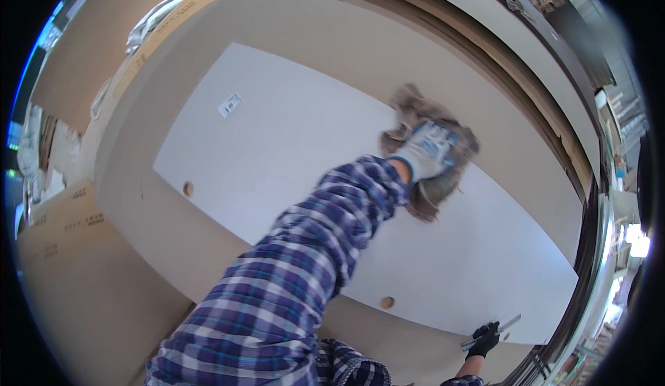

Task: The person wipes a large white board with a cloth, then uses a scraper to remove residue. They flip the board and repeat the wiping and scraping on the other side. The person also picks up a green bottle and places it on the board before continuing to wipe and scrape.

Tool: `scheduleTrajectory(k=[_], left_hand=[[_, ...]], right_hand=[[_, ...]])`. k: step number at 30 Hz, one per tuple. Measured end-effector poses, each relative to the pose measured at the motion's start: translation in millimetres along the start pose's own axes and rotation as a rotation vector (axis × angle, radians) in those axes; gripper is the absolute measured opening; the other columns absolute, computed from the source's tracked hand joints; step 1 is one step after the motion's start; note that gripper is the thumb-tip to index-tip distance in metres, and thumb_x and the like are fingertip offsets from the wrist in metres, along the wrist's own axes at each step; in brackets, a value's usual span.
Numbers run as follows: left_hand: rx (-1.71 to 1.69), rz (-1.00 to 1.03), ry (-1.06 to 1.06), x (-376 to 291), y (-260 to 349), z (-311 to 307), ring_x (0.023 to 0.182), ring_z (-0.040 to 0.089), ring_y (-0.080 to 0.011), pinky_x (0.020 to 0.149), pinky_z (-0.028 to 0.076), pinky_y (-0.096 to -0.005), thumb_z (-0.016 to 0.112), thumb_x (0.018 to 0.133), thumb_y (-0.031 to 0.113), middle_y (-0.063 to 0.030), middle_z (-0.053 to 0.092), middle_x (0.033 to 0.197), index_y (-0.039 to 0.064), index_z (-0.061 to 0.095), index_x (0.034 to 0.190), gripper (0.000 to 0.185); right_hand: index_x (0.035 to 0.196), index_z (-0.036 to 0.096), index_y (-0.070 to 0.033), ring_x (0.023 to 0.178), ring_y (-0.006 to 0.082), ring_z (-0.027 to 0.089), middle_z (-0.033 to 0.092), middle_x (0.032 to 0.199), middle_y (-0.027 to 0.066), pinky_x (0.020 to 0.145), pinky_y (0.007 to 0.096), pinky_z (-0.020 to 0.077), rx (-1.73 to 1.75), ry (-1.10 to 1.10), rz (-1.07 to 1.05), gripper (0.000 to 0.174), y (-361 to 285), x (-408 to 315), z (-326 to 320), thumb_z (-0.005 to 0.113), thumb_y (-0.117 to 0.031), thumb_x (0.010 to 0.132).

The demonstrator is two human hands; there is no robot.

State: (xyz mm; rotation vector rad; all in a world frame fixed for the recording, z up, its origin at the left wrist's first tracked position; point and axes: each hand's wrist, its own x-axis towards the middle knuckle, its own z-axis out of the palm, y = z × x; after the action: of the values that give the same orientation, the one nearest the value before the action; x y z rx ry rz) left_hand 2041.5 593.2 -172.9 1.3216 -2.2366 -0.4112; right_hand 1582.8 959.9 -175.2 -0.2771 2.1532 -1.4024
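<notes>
My left hand (428,149), in a white and blue work glove, presses a crumpled brown-grey rag (428,199) onto a white panel (291,137). The rag overlaps the panel's far edge and looks blurred. Two round holes, a left one (188,188) and a right one (387,302), sit along the panel's near edge. A small printed label (230,103) is stuck near its far left corner. By the near right corner, my right hand (484,338), black-gloved, grips a slim metal tool (509,322) with a flat, blade-like end; its exact kind is unclear.
Beneath the panel lies a larger beige board (291,17). Printed cardboard (62,230) borders it at the left, with a brown sheet (85,48) beyond. Long stacked boards (499,27) run along the far right side. White wrapping (156,20) lies at the upper left.
</notes>
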Motion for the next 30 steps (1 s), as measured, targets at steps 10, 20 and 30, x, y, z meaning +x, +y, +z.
scheduleTrajectory(k=[10,20,30], left_hand=[[0.494,-0.218,0.140,-87.5,-292.2,-174.4,0.127,0.047,-0.0326,0.111,0.030,-0.0445,0.039,0.098,0.036,-0.0143,0.053,0.136,0.010,0.057,0.130,0.044],[0.379,-0.374,0.204,-238.4,-330.1,-231.7,0.135,0.037,-0.0345,0.113,0.025,-0.0477,0.041,0.099,0.031,-0.0138,0.045,0.144,0.009,0.050,0.137,0.044],[0.443,-0.600,-0.221,-594.1,-123.9,-295.9,0.126,0.046,-0.0346,0.113,0.026,-0.0490,0.056,0.089,0.025,-0.0182,0.054,0.131,0.006,0.061,0.121,0.037]], right_hand=[[0.096,0.054,-0.001,0.060,0.0294,0.058,0.060,0.072,0.0141,0.057,0.0412,0.0463,-0.900,-0.013,-0.350,0.033,18.3,-122.8,133.4,0.049,-0.034,0.096],[0.103,0.056,0.000,0.084,0.0383,0.063,0.066,0.091,0.0211,0.074,0.0448,0.0487,-1.006,0.001,-0.375,0.038,7.3,-166.1,168.1,0.048,-0.036,0.097],[0.105,0.058,0.000,0.083,0.0370,0.064,0.067,0.092,0.0201,0.073,0.0449,0.0485,-0.988,-0.007,-0.549,0.043,14.1,-154.2,173.4,0.047,-0.040,0.098]])
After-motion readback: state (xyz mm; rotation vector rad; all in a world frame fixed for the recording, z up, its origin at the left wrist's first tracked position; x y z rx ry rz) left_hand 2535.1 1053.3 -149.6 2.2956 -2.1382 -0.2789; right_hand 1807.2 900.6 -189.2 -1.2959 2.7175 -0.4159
